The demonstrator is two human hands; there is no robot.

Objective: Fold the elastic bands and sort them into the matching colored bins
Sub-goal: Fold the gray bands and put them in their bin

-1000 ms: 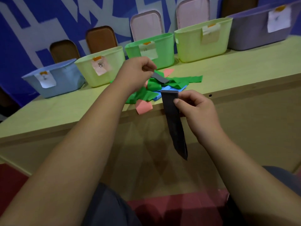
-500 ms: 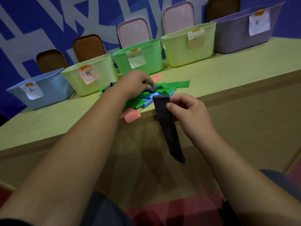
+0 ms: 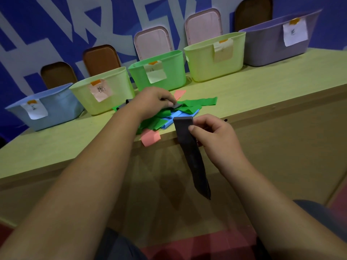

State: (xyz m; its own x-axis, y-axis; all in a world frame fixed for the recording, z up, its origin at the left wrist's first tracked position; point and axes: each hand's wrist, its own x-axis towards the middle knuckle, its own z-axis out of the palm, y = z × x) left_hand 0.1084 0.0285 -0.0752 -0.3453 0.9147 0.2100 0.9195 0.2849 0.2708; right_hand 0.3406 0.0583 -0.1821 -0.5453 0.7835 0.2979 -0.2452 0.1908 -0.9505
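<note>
Folding wants level ends: the right hand [image 3: 217, 139] pinches the top of a doubled dark grey band [image 3: 190, 154] hanging over the bench [image 3: 262, 94] edge, while the left hand [image 3: 150, 102] pinches a grey strip [image 3: 177, 106] on the pile of green, blue and pink bands [image 3: 199, 103] — square them before dropping; what the labelled bins [image 3: 174, 74] hold is hidden

A pale wooden surface [image 3: 281, 85] stands before a blue wall [image 3: 116, 25] painted with broad white strokes, brown lids [image 3: 101, 59] and pink lids [image 3: 152, 42] stand on end along it, and red floor [image 3: 197, 244] shows below.
</note>
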